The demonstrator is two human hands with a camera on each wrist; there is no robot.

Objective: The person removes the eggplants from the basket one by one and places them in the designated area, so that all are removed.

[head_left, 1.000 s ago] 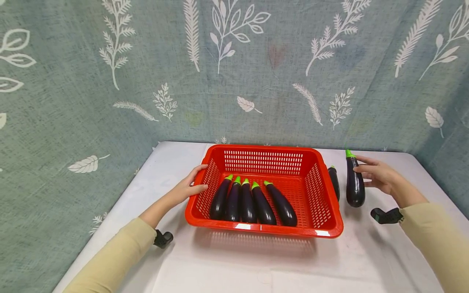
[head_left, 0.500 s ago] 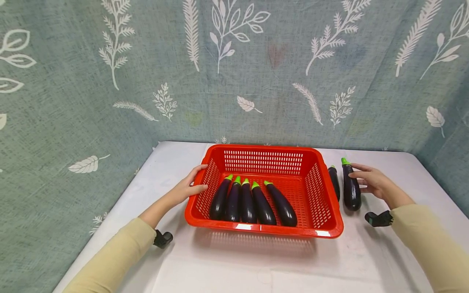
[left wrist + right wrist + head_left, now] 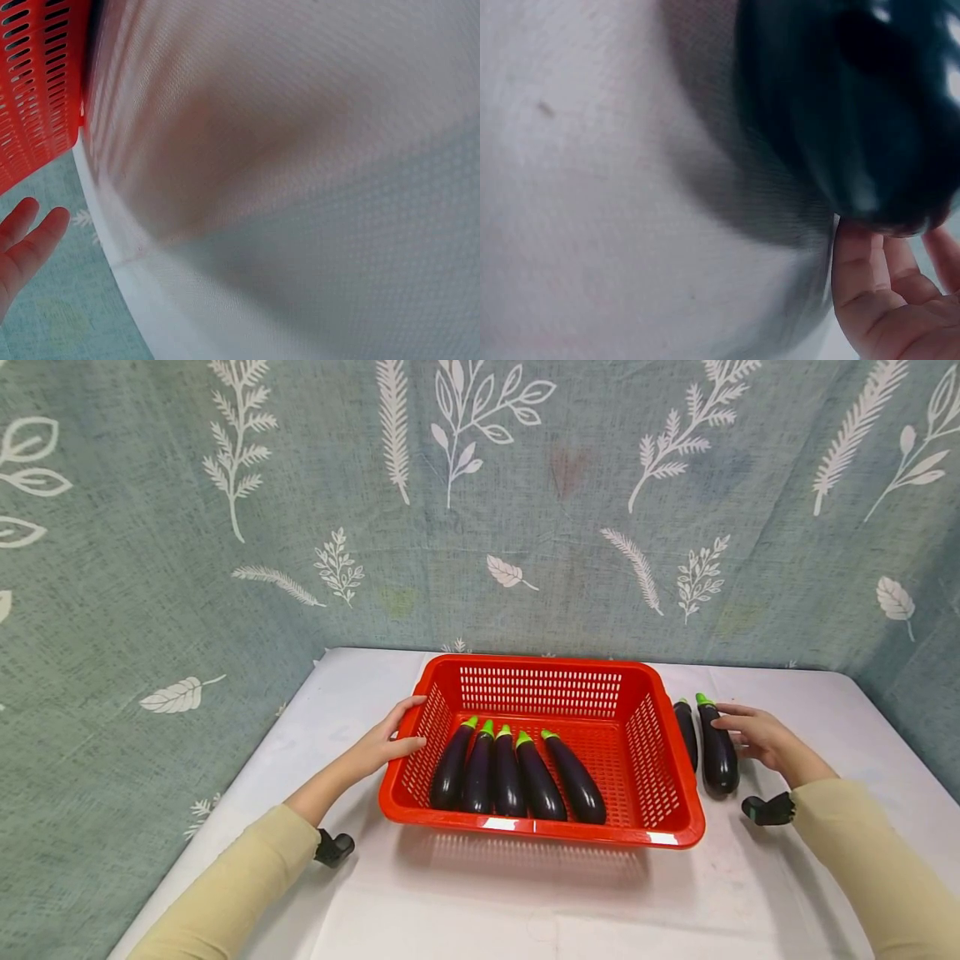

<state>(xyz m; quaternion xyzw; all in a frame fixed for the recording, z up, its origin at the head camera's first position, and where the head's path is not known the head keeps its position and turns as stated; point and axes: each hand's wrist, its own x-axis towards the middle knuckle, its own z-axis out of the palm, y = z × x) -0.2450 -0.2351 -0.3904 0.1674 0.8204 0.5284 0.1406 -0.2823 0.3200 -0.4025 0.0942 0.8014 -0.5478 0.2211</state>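
A red plastic basket (image 3: 540, 833) stands mid-table, with several purple eggplants (image 3: 576, 777) lying in a row inside. My left hand (image 3: 378, 745) grips the basket's left rim, thumb and a fingertip over the edge. In the left wrist view two fingers (image 3: 34, 244) show just outside the basket's slotted wall. To the right of the basket my right hand (image 3: 767, 739) holds an eggplant (image 3: 718, 752) by its side, green stem end pointing away. That eggplant (image 3: 855, 112) fills the top right of the right wrist view, fingers around its far part.
Another eggplant (image 3: 686, 733) lies against the basket's right side, partly hidden by the rim. A white cloth covers the table (image 3: 465, 902). Grey-green curtains (image 3: 555, 577) with white leaf prints stand behind and at both sides.
My right hand has moved left and a little nearer with the eggplant, lowering it beside the other one by the basket. The left hand and basket have stayed put.
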